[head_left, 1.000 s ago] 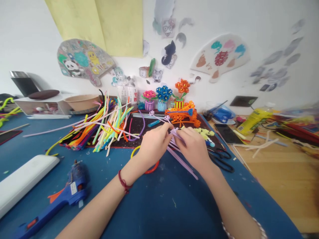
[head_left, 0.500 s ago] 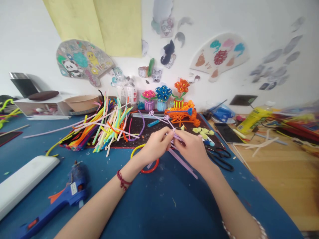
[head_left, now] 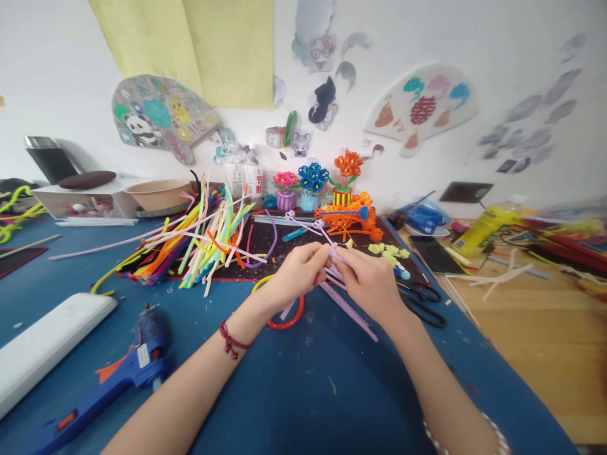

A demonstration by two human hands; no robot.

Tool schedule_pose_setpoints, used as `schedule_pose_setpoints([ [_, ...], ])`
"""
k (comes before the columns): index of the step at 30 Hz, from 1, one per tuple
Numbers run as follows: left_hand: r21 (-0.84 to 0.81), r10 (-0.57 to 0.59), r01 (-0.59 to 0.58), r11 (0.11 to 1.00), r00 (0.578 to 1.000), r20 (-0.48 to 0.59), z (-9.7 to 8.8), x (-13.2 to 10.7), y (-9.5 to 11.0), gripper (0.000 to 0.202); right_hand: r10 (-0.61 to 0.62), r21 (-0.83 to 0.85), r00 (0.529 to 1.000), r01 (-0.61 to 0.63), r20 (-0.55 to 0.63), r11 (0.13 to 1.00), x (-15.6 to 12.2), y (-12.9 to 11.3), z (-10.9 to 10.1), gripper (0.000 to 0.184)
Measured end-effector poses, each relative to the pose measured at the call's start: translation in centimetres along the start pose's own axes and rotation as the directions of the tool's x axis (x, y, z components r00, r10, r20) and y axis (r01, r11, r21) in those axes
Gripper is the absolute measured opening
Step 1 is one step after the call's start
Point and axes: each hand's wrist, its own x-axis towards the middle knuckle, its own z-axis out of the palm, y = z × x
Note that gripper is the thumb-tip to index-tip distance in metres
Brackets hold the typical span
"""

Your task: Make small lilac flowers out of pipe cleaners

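Both hands meet over the middle of the table, pinching lilac pipe cleaners. My left hand has thumb and index finger closed on the stems at their crossing. Against it, my right hand is closed on the same pipe cleaners, whose long ends slant down to the right beneath it. The exact grip between the fingertips is partly hidden. Just beyond the fingers lie lilac pieces with curled ends. Under my left wrist are yellow and red scissor handles.
A heap of coloured pipe cleaners lies left, with a blue glue gun and white power strip nearer. Behind stand small pots of pipe-cleaner flowers. Orange pieces, pale yellow pieces and black scissors lie right.
The view has shifted slightly. My right fingers have moved a little on the lilac pipe cleaners, while my left hand keeps its pinch.
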Motion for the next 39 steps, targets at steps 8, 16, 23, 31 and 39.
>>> schedule_pose_setpoints([
  [8,0.203,0.066,-0.042,0.978,0.991,-0.114,0.15,-0.12,-0.38,0.025,0.077,-0.002,0.997,-0.077,0.016,0.997,-0.03,0.16,0.16,0.028],
  [16,0.329,0.219,-0.145,0.933,0.955,-0.2,0.74,-0.28,-0.22,0.01,0.139,-0.002,0.99,-0.139,0.017,0.99,0.14,0.16,-0.04,0.029],
  [23,0.42,0.29,-0.172,0.891,0.928,-0.235,0.52,-0.43,-0.24,0.013,0.135,-0.038,0.99,-0.134,0.046,0.99,0.11,-0.01,0.13,0.029],
  [31,0.526,0.344,-0.205,0.826,0.921,-0.182,0.34,-0.37,-0.43,0.018,0.111,-0.052,0.993,-0.108,0.05,0.993,0.08,0.05,0.11,0.028],
  [39,0.554,0.271,-0.096,0.827,0.932,-0.243,0.78,-0.64,0.08,0.031,0.111,-0.012,0.992,-0.111,0.063,0.994,0.05,0.18,0.03,0.027],
])
